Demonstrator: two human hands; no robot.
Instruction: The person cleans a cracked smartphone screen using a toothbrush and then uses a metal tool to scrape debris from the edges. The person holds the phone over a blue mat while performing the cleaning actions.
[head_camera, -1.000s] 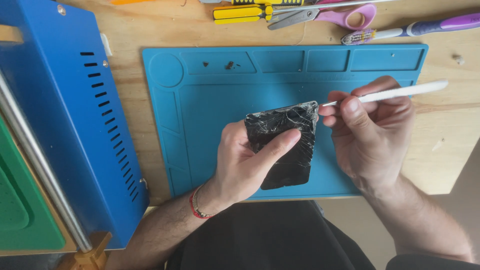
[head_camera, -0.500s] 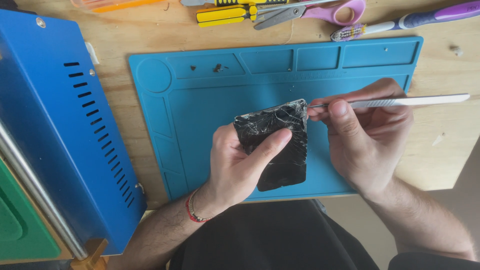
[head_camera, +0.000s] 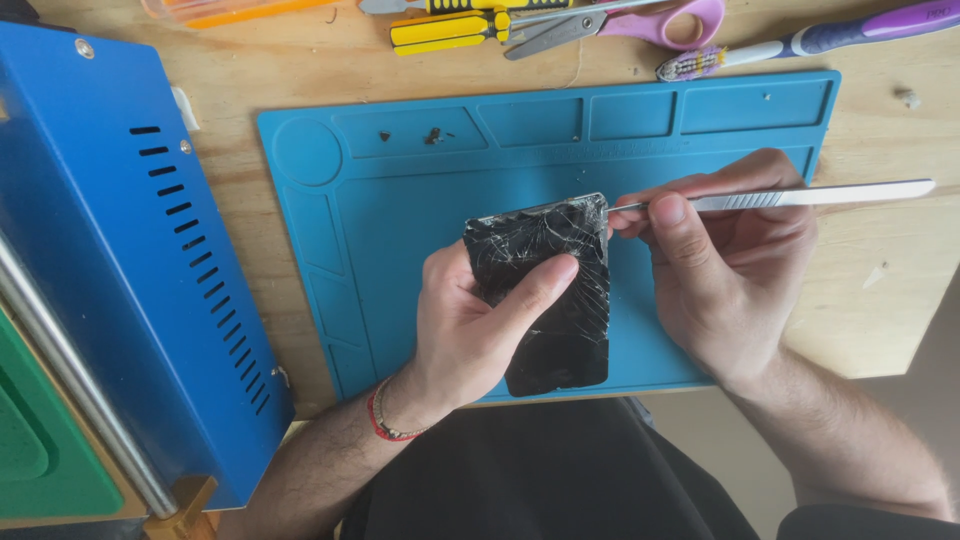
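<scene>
While the left hand clamped the cracked phone, the metal blade tool reached its top right corner.

Compared with a second ago, the tool lay flatter and nearly level, and its tip sat at the corner seam instead of just off it; phone and both hands had drifted slightly left over the blue mat. Left grip was closed round the phone, thumb across the shattered glass, holding it tilted above the mat. Right hand pinched the tool, pen-style, fingers fully closed. Judged: prying at the corner had begun; no gap visible. Scissors, screwdriver and toothbrush lay untouched on the worktop; blue machine casing stood left.
</scene>
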